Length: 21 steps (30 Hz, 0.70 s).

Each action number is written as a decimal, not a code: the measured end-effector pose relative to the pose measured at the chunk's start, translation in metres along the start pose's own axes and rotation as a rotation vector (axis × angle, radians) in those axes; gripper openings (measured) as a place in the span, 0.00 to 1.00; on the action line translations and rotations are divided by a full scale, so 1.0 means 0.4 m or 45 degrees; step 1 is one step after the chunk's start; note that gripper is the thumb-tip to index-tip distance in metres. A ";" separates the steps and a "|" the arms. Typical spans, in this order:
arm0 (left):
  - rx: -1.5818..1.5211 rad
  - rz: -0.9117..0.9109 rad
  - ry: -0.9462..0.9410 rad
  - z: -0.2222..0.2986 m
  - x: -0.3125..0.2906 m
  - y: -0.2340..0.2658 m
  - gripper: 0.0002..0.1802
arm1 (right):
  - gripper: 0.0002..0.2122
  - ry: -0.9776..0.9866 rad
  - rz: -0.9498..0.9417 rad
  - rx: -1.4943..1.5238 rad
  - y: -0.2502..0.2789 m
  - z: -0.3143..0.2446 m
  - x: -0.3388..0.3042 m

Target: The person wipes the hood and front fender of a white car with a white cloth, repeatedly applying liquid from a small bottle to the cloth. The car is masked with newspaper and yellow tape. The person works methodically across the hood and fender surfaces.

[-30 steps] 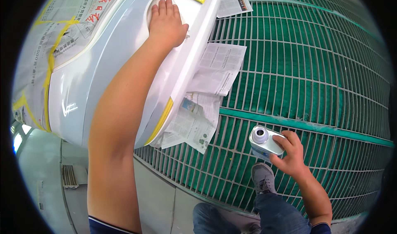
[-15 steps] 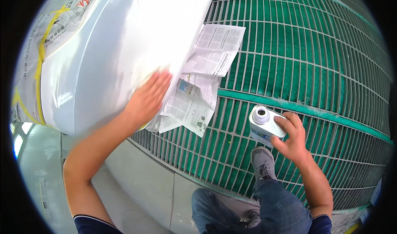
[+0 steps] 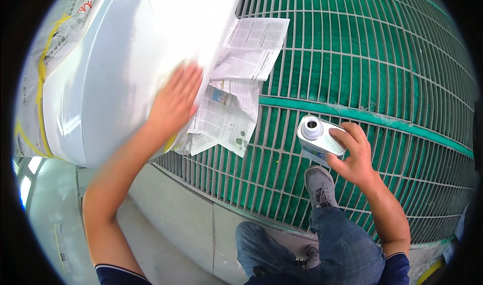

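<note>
A large glossy white vehicle panel (image 3: 115,78) with a curved end fills the upper left, bright with glare. My left hand (image 3: 176,94) lies flat on it near its right edge, fingers stretched out and slightly blurred; anything under the palm is hidden. Over the floor grating on the right, my right hand (image 3: 354,154) grips a pale rectangular can (image 3: 324,140) across its top, thumb on the near side. The can's round spout is uncapped and shows a dark opening. It looks nearly upright.
Newspaper sheets (image 3: 236,101) hang from the panel's right edge over the metal grating (image 3: 362,73), which has green matting beneath. Yellow tape (image 3: 42,88) holds masking paper on the panel's left side. My shoe (image 3: 319,187) stands on the grating; pale floor slabs (image 3: 176,199) border it.
The whole view has shifted a little, so the panel and newspaper sit further up and left. My left hand stays flat on the panel, and the can remains in my right hand.
</note>
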State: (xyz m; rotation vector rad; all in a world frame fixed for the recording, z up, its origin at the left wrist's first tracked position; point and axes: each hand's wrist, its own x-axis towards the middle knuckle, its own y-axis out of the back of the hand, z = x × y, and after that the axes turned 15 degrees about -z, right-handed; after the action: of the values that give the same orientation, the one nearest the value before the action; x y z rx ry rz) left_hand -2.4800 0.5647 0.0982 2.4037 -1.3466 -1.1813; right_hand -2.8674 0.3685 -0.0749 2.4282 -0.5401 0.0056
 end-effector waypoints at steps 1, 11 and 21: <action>-0.028 0.049 0.071 -0.018 0.080 0.037 0.39 | 0.24 -0.013 -0.019 0.006 -0.004 -0.001 -0.006; 0.469 -0.301 -0.174 0.085 0.198 -0.096 0.26 | 0.25 -0.123 -0.008 -0.043 0.023 0.008 -0.054; 1.000 -0.683 -0.655 0.240 -0.302 -0.446 0.25 | 0.26 -0.090 -0.032 -0.033 -0.002 0.020 -0.067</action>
State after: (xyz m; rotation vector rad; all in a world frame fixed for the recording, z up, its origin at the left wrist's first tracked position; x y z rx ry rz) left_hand -2.4638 0.7860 0.0177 3.3246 -1.5675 -1.7460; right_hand -2.8925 0.3746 -0.0853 2.4168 -0.5378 -0.0973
